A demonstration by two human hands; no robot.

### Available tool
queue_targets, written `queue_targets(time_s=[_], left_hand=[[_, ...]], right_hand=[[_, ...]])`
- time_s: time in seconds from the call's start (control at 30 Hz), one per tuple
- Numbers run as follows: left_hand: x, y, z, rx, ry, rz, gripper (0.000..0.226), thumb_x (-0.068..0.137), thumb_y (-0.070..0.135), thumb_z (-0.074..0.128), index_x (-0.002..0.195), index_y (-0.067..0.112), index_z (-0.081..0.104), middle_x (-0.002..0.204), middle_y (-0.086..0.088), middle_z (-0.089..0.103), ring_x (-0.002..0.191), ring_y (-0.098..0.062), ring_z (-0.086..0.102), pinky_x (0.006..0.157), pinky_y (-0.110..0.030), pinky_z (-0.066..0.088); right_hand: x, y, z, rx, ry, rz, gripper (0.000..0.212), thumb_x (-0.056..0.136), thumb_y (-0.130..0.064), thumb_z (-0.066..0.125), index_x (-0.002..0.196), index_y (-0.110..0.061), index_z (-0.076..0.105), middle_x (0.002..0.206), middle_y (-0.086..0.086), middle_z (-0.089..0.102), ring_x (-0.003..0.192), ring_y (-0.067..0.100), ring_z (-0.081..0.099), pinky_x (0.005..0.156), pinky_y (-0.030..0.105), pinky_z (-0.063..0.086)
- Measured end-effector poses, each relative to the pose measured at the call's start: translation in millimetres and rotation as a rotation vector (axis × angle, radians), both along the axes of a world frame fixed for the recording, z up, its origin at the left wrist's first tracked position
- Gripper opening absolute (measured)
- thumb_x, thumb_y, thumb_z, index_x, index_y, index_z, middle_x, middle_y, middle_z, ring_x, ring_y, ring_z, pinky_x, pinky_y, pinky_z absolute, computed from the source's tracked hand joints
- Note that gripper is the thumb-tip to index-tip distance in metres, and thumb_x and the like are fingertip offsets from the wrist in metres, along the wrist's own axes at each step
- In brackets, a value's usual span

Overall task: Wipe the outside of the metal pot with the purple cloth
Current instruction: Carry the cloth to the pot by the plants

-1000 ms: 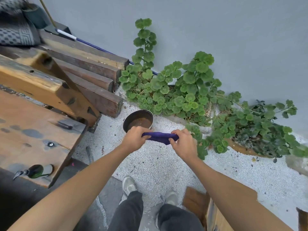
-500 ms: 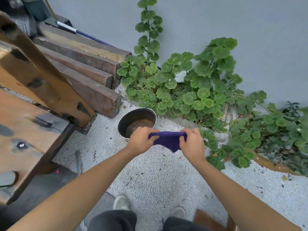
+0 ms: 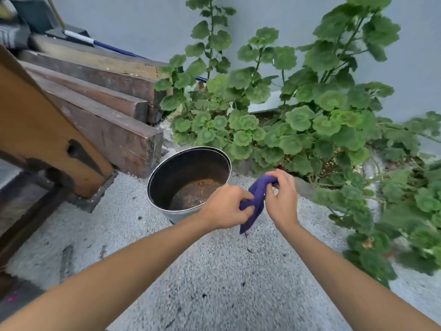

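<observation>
- Pot (image 3: 188, 180): upright on gravel, beside planks (image 3: 114, 120) and plants (image 3: 298, 120); outside unwiped.
- Cloth (image 3: 256, 201): bunched, held above ground, just right of pot.
- Left hand (image 3: 225, 206): fingers pinching cloth's lower fold.
- Right hand (image 3: 281, 199): fingers pinching its top.
- Step: readying cloth. Next: press it to pot's wall.

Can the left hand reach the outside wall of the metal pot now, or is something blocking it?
Probably yes. The left hand hangs just over the near rim of the pot, and only bare gravel lies beside the near wall. But both hands hold the purple cloth, so the right hand should let go first.
</observation>
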State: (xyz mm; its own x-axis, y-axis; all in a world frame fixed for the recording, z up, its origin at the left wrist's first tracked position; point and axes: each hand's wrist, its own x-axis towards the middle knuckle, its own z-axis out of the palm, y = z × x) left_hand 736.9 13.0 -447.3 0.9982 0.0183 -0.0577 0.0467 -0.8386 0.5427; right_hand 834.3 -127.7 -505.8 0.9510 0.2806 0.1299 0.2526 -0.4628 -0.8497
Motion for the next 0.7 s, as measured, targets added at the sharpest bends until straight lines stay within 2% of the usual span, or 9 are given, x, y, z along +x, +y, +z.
queue_targets(time_s=[0.07,0.13,0.17,0.27,0.33,0.43,0.5,0.67,0.7], left_hand=[[9.1,8.1,-10.6,-0.046,-0.015,-0.05,0.025,0.08,0.023,0.06,0.064,0.006,0.051,0.055,-0.011,0.048,0.06,-0.034,0.049,0.059,-0.043,0.047],[15.5,16.9,-20.9,-0.08,-0.048,-0.058,0.027,0.083,0.03,0.057,0.066,0.009,0.058,0.058,-0.008,0.053,0.06,-0.028,0.053,0.061,-0.039,0.048],[20.0,22.7,-26.9,-0.062,-0.075,-0.028,0.029,0.085,0.035,0.055,0.069,0.011,0.063,0.061,-0.007,0.057,0.063,-0.026,0.057,0.062,-0.038,0.048],[28.5,40.1,-46.6,0.172,-0.209,0.189,0.026,0.086,0.042,0.054,0.089,0.024,0.072,0.078,0.001,0.072,0.081,-0.025,0.068,0.063,-0.032,0.048],[26.1,48.8,-59.3,0.276,-0.251,0.305,0.023,0.083,0.041,0.055,0.09,0.024,0.068,0.083,0.006,0.071,0.088,-0.022,0.068,0.066,-0.033,0.052],[23.0,56.0,-66.5,0.332,-0.188,0.355,0.03,0.084,0.05,0.058,0.094,0.023,0.066,0.093,0.006,0.069,0.096,-0.022,0.065,0.072,-0.036,0.054],[25.2,52.3,-65.5,0.33,-0.12,0.383,0.035,0.082,0.053,0.061,0.098,0.023,0.07,0.098,0.004,0.072,0.097,-0.025,0.067,0.076,-0.036,0.056],[27.5,38.7,-68.5,0.276,0.04,0.468,0.019,0.087,0.03,0.063,0.099,0.02,0.073,0.1,-0.007,0.072,0.098,-0.036,0.067,0.079,-0.04,0.056],[26.5,36.8,-69.6,0.26,0.044,0.485,0.017,0.088,0.027,0.063,0.097,0.016,0.073,0.099,-0.009,0.071,0.097,-0.037,0.067,0.079,-0.041,0.055]], right_hand=[[7.3,4.3,-13.3,0.085,-0.007,0.023,0.04,0.091,0.003,0.058,0.107,-0.033,0.063,0.125,-0.007,0.053,0.117,-0.009,0.051,0.103,0.034,0.049],[9.6,6.1,-24.8,0.189,0.004,0.022,0.049,0.091,0.003,0.061,0.102,-0.045,0.058,0.126,-0.009,0.053,0.125,0.009,0.057,0.103,0.035,0.05],[12.1,8.4,-27.1,0.231,0.005,0.024,0.05,0.091,0.002,0.062,0.101,-0.046,0.058,0.129,-0.003,0.053,0.128,0.02,0.057,0.104,0.037,0.05],[23.5,20.3,-22.1,0.291,0.006,-0.001,0.041,0.088,-0.008,0.055,0.096,-0.048,0.059,0.133,0.013,0.054,0.13,0.031,0.056,0.109,0.043,0.048],[26.0,25.7,-12.0,0.319,0.023,-0.028,0.031,0.085,-0.013,0.05,0.093,-0.042,0.058,0.129,0.018,0.058,0.125,0.033,0.059,0.107,0.047,0.049],[25.2,27.0,-3.2,0.312,-0.009,-0.052,0.029,0.087,-0.011,0.052,0.09,-0.039,0.057,0.12,0.015,0.063,0.105,0.027,0.065,0.098,0.044,0.053],[23.0,24.2,2.7,0.308,-0.011,-0.041,0.032,0.09,-0.006,0.053,0.091,-0.037,0.057,0.118,0.015,0.064,0.1,0.026,0.066,0.096,0.044,0.054],[15.0,10.1,8.7,0.251,-0.082,0.036,0.028,0.091,-0.007,0.056,0.093,-0.034,0.061,0.113,-0.007,0.057,0.102,0.022,0.065,0.088,0.033,0.055],[14.8,8.2,9.6,0.239,-0.082,0.041,0.027,0.092,-0.008,0.056,0.094,-0.034,0.061,0.114,-0.007,0.057,0.102,0.021,0.066,0.088,0.034,0.056]])
